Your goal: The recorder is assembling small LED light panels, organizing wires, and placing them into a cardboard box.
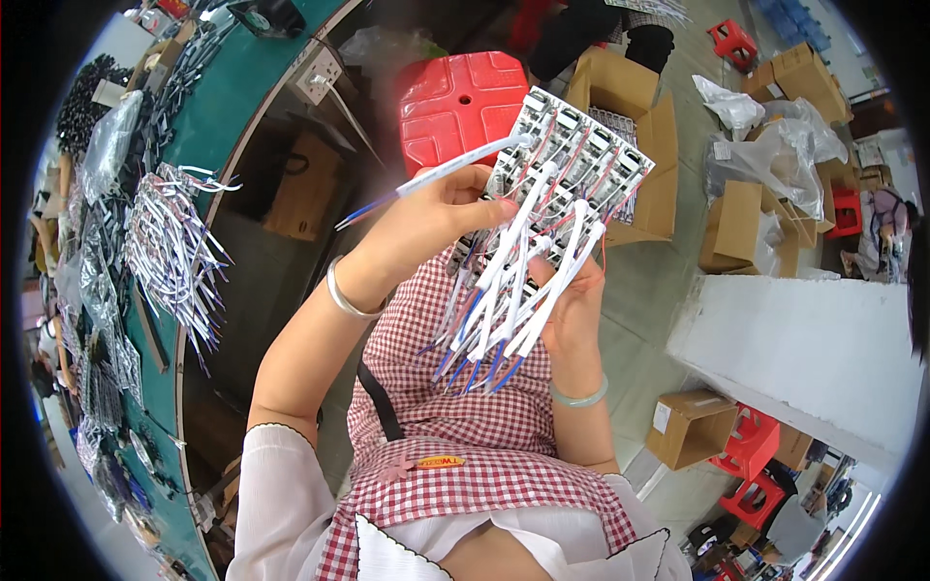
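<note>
The panel (587, 160) — a flat sheet of small boards with thin red wires across it — was tilted in the middle of the frame, a little above centre. White leads (564, 286) with blue-tipped ends hung from it toward the lower edge, over the checked apron (460, 416).

The left hand (441, 208) was nearly closed on the panel's left edge, its thumb on the front near the leads. One lead (465, 160) (apart from the rest) ran across the back of its fingers toward the left of the frame. The right hand (573, 300) was curled at the panel's lower part, thumb in front; the leads hid some of its fingers, so how tight its hold was could not be told. A bangle (335, 290) circled the left wrist and a pale bracelet (581, 395) the right.

Just behind the panel, at upper centre, stood a red stool (460, 107), and to its right an open carton (661, 198). On the left of the frame, a green bench (228, 82) curved down the side — a heap of similar leads (174, 252) lay along its edge.
</note>
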Action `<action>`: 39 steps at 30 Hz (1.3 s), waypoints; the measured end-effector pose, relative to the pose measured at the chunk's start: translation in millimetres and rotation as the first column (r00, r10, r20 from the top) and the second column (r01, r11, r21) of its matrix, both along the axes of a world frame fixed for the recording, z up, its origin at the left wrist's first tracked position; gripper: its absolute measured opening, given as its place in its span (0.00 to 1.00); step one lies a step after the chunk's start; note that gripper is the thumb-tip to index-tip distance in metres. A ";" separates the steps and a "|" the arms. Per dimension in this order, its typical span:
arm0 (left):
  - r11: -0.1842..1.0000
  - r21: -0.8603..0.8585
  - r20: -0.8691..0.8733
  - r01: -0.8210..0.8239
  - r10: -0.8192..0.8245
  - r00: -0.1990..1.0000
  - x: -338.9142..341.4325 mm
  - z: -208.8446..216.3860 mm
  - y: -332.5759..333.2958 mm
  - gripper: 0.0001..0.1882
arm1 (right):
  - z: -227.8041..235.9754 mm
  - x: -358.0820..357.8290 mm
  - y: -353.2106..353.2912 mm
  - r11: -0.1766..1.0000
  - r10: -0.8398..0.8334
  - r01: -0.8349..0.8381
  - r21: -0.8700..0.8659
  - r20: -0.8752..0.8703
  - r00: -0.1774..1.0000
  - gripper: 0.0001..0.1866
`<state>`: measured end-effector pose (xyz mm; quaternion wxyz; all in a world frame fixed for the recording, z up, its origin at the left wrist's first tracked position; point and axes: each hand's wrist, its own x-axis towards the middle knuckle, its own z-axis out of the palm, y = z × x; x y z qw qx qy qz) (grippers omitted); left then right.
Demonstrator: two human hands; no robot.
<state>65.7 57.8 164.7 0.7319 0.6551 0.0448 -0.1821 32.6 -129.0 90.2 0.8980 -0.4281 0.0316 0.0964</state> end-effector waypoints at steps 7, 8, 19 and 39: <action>0.999 -0.047 0.038 0.005 -0.004 0.999 -7.2 -10.6 7.6 0.19 | -10.2 6.4 -4.6 0.993 0.028 -0.029 0.111 0.013 1.000 0.35; 1.000 -0.018 0.036 0.011 -0.010 0.999 -7.7 -15.9 10.4 0.20 | -6.1 7.2 -2.0 0.990 0.032 -0.038 0.135 0.047 0.998 0.36; 0.999 -0.024 0.120 -0.023 0.025 0.992 -15.4 -22.6 8.8 0.22 | 3.7 4.6 3.1 0.992 0.120 -0.118 0.051 -0.033 0.992 0.38; 0.994 0.086 0.253 -0.065 0.041 0.967 -15.5 -25.8 -11.0 0.26 | 18.0 1.3 5.7 0.987 0.087 -0.076 0.139 -0.072 0.994 0.25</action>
